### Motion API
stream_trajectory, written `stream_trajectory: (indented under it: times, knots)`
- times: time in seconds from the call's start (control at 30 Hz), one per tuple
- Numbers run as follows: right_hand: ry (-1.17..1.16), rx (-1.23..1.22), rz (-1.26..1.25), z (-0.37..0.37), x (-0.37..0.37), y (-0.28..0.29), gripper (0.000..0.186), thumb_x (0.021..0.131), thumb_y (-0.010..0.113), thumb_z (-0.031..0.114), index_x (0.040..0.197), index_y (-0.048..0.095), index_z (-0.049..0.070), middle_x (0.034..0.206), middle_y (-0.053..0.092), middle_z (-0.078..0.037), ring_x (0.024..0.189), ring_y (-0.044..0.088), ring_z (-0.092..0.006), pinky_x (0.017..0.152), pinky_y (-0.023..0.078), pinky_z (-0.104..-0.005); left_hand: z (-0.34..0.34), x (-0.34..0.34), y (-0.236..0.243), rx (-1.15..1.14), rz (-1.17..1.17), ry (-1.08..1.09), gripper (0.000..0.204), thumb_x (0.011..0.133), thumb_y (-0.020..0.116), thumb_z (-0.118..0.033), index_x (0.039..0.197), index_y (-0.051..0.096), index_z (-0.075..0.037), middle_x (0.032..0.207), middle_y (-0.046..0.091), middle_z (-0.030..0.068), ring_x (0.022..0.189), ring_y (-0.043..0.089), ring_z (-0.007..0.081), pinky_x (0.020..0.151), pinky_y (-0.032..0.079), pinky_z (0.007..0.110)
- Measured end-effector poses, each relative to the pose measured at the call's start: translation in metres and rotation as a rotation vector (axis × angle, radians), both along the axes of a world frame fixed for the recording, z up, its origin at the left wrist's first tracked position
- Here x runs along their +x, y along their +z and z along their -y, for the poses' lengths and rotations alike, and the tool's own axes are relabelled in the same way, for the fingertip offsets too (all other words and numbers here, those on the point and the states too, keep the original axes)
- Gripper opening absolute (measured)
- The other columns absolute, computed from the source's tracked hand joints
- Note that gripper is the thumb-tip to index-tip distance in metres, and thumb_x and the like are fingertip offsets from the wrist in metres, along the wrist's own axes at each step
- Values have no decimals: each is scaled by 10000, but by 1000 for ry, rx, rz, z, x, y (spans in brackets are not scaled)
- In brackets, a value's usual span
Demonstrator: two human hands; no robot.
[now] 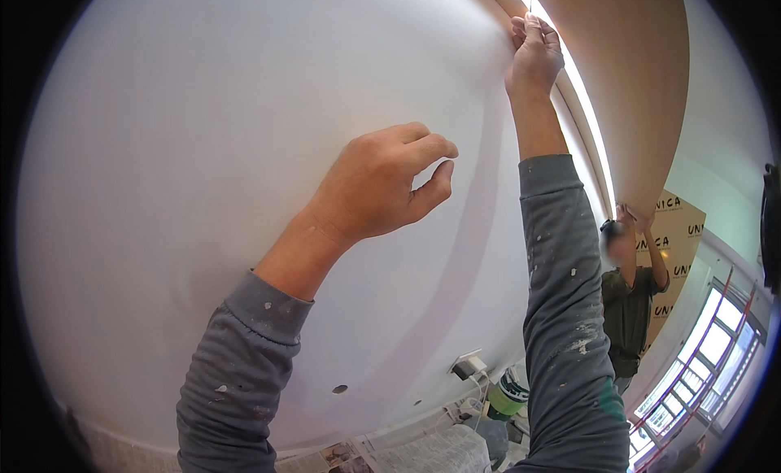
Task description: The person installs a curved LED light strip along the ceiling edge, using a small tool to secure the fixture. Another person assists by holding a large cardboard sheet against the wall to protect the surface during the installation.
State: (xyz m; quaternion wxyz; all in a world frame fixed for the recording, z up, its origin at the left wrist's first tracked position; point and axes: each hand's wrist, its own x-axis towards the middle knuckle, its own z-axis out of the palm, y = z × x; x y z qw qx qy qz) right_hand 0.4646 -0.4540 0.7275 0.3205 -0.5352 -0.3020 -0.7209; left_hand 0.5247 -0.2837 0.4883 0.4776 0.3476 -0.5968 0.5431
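Note:
My right hand (537,56) is raised high at a bright, narrow light strip (587,91) running beside a curved wood-coloured panel (630,74). Its thumb and fingers pinch a thin, dark, pointed thing (531,7), too small to name. Lower and to the left, my left hand (376,183) hovers in front of the smooth white wall (187,172). Its fingers are loosely bent, with a gap between thumb and forefinger and nothing visible in them. Whether it touches the wall I cannot tell. Both grey sleeves carry pale specks.
Further along the strip at right, another person (630,310) reaches up with both arms. Behind stand a brown printed board (679,253) and a window (700,367). Low on the wall is a socket with plugs (469,366), near a green bucket (508,398) and newspaper sheets (431,452).

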Motion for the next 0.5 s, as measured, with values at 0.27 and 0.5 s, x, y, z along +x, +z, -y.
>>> stream_trajectory:
  times: [0.27, 0.5]
  knots:
    - [-81, -77, -20, 4, -4, 2, 184, 1025, 656, 172, 1080, 657, -3, 946, 750, -109, 894, 701, -147, 870, 557, -273, -2, -2, 0, -7, -2, -8, 117, 862, 684, -15, 969, 733, -12, 864, 721, 95, 698, 688, 214, 637, 570, 320]
    - [-139, -101, -69, 9, -12, 1, 180, 1022, 672, 180, 1078, 660, 10, 960, 736, -112, 926, 710, -174, 901, 572, -312, -3, -2, -1, 2, -8, 6, 114, 867, 681, -17, 970, 731, -16, 863, 718, 96, 701, 688, 218, 640, 567, 323]
